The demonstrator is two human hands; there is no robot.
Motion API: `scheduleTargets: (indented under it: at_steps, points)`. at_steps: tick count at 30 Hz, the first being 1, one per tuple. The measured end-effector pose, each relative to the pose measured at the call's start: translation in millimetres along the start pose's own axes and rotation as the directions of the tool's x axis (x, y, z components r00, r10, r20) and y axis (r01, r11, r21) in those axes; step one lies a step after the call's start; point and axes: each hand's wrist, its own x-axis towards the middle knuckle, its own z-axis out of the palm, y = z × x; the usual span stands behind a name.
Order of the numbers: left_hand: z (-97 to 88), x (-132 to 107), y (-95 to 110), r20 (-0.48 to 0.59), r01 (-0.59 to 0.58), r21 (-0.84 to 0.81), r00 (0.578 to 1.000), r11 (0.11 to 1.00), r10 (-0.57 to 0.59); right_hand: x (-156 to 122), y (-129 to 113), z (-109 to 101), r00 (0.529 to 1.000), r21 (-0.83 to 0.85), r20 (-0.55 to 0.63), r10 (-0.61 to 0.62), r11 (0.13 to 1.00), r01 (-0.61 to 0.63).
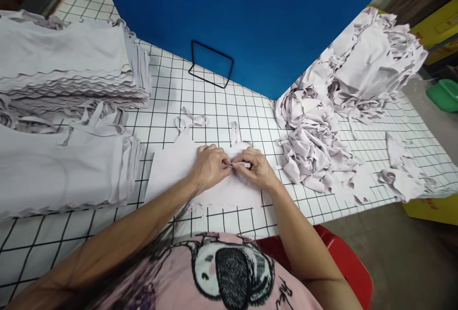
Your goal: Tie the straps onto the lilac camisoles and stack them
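A pale camisole-like garment [171,167] with thin shoulder straps lies spread on the grid-patterned table in front of me. My left hand [212,167] pinches its fabric near the middle of the upper edge. Right beside it, my right hand [255,168] pinches the same edge, fingertips almost meeting the left ones. A small fold of cloth shows between the two pinches; its exact detail is too small to make out. One strap [191,121] loops loosely above the left part, and another strap [234,132] stands up behind my hands.
Two neat stacks of similar garments, a far stack [64,52] and a near stack [60,167], fill the left side. A loose heap of pale fabric [318,152] covers the right. Behind stand a blue panel [250,14] and a black wire frame [211,64]. A red stool [343,262] is below.
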Motion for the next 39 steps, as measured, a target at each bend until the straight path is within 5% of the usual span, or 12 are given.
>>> scheduleTargets:
  at_steps: [10,22,39]
  points:
    - [8.6,-15.2,0.1,-0.126,-0.244,0.217,0.953,0.945,0.275,-18.0,0.7,-1.1,0.999,-0.099,0.004,-0.054,0.994,0.054]
    - [9.8,-19.9,-7.7,-0.126,-0.349,0.264,0.912,0.899,0.391,-29.2,-2.0,8.1,0.984,-0.136,-0.123,-0.128,0.984,0.111]
    - [11.7,-17.5,-6.4,-0.137,-0.383,0.298,0.889,0.874,0.436,-28.8,-3.1,15.9,0.975,0.009,-0.219,-0.020,1.000,0.023]
